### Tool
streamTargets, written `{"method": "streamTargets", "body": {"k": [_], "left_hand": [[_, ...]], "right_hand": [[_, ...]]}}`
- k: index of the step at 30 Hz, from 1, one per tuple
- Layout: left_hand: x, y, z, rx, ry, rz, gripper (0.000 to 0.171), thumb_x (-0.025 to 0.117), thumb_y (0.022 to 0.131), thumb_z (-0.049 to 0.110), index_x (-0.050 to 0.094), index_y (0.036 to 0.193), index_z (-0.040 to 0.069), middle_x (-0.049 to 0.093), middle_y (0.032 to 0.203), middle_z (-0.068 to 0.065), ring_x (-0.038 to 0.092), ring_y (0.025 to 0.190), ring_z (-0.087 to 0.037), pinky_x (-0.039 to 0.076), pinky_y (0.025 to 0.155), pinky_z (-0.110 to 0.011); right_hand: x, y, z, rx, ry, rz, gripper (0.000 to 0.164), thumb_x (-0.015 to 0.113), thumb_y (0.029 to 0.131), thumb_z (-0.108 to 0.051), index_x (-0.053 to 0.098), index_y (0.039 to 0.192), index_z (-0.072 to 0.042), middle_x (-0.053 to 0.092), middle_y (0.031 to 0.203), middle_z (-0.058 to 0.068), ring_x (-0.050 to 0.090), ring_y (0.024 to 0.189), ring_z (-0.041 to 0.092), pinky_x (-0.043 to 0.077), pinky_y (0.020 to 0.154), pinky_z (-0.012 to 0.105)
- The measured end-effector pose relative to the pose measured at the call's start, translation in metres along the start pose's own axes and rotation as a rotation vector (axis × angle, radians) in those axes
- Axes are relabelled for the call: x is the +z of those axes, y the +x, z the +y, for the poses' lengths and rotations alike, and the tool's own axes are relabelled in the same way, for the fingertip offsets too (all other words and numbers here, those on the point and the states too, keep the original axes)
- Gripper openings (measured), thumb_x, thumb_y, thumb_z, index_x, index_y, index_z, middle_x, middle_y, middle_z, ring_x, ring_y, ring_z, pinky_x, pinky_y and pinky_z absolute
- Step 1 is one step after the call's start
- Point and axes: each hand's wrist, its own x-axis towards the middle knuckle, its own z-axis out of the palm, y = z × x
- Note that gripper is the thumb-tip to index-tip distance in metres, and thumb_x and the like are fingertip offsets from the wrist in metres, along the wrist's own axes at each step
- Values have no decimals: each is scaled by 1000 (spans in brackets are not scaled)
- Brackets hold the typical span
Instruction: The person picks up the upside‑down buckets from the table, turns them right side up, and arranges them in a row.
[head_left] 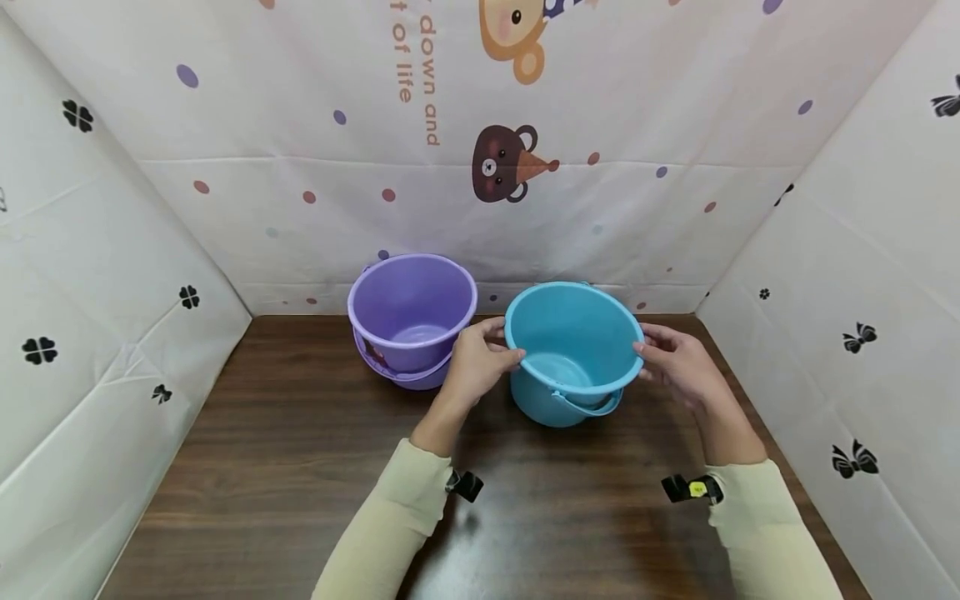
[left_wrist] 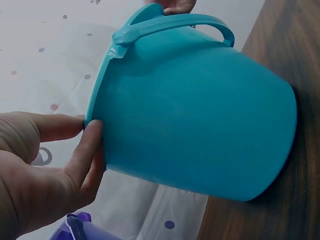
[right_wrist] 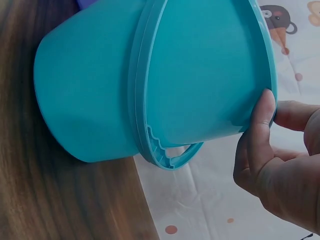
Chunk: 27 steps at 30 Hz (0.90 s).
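A teal bucket point(head_left: 558, 408) stands on the wooden table, its mouth facing up and its inside bare. At its left rim the left hand point(head_left: 477, 360) pinches the edge between thumb and fingers. The right hand point(head_left: 678, 362) grips the opposite rim the same way, as the right wrist view shows from close by. The bucket's handle point(head_left: 592, 408) hangs down on the near side. Just left of the left hand is a purple bucket point(head_left: 411, 350), also upright, with its handle point(head_left: 408, 377) lowered at the front.
The dark wooden table point(head_left: 300, 467) ends at a printed back cloth point(head_left: 300, 242) close behind both buckets. White patterned cloths rise along the left point(head_left: 97, 333) and right point(head_left: 840, 350) sides. A black camera strap sits on each wrist.
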Motion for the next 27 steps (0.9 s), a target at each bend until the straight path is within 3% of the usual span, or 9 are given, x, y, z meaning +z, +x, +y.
{"method": "streamTargets", "body": {"k": [6,12,21,27], "left_hand": [[3,11,3,-26,-22,26,65,77,87,-6,51,147,-6,59,126,-26,74,89,-22,64,72,-31],[6,23,4,-23,4,39,63,75,88,-6,52,146,-6,62,122,-23,75,88,-24,64,72,-29],[8,40,9,-35,59,57,60,76,88,-6,55,144,-5,62,122,-25,75,86,-25,63,71,-27],[9,45,11,-47,59,70,57,75,89,-7,57,143,-4,62,117,-20,75,85,-26,64,71,-27]], "right_hand": [[-2,16,-3,14,24,7,63,59,106,-26,36,157,2,50,110,6,61,79,5,60,70,21],[-2,28,-7,28,34,18,66,58,106,-25,31,159,3,52,111,4,63,75,3,60,69,20],[-3,45,-8,56,49,54,64,56,107,-29,33,160,-3,51,130,14,65,80,4,61,73,22],[-4,54,-7,86,84,60,64,56,107,-28,32,162,-8,50,129,11,64,79,5,60,73,22]]}}
